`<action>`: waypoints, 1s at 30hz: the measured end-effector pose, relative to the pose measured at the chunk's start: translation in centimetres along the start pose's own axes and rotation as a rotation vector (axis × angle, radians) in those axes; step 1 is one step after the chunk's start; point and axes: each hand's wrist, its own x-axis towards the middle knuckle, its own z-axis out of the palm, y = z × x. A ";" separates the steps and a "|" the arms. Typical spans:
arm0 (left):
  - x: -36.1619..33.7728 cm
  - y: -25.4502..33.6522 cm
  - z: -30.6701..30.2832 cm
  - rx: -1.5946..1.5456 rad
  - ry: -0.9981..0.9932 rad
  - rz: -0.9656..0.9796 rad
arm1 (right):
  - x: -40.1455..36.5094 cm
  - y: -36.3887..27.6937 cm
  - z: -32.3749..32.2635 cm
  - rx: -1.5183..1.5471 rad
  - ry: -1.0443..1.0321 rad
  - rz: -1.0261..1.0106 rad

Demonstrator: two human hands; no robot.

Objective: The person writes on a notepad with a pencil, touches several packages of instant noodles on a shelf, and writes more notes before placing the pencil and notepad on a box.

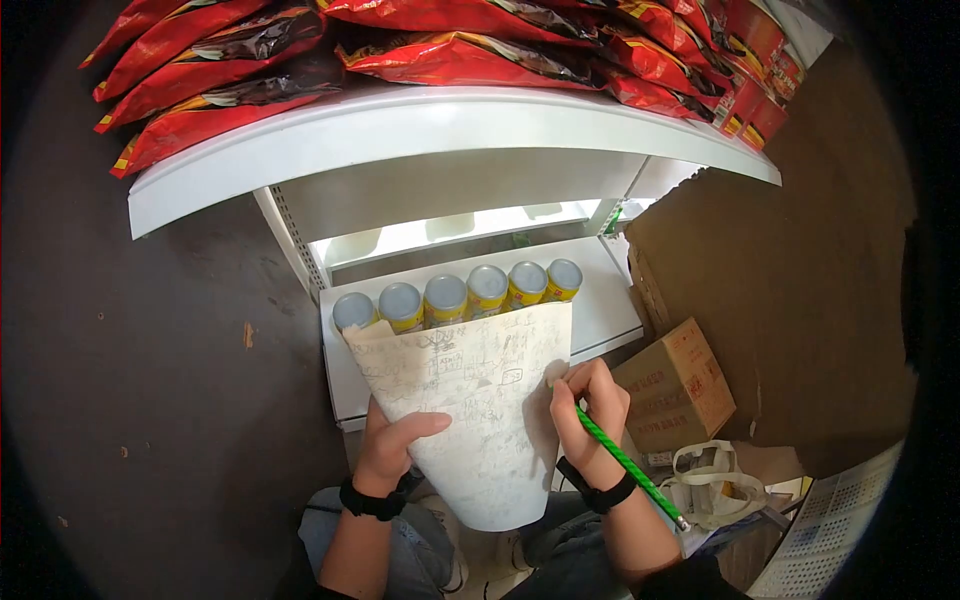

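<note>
My left hand (392,442) grips the lower left edge of a large sheet of paper (478,400) covered in handwriting, thumb lying across its face. My right hand (590,408) rests against the sheet's right edge and holds a green pencil (630,466), whose shaft runs down past my wrist. The tip end is hidden in my fist. Both wrists carry black bands. Behind the sheet's top edge stands a row of several yellow cans with grey lids (445,297) on a low white shelf (610,305).
An upper white shelf (420,135) holds several red snack bags (230,70). A big cardboard box (780,290) and a smaller printed carton (680,385) stand at right, with a white bag (715,480) below. Dark floor lies at left. My knees in jeans show below.
</note>
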 end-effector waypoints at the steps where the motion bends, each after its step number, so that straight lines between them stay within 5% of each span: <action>1: 0.0 0.0 0.0 -0.002 0.008 -0.002 | 0.0 0.1 0.0 0.011 -0.021 -0.004; 14: 0.1 0.0 0.5 0.057 0.041 0.030 | 0.1 -0.1 -0.2 -0.074 -0.207 0.005; 24: 0.4 0.3 0.2 0.048 0.153 0.091 | 1.4 -0.1 -0.6 -0.199 0.121 -0.188; 30: 0.5 0.3 -0.1 0.040 0.186 0.116 | 1.1 1.0 -0.3 -0.087 0.128 0.040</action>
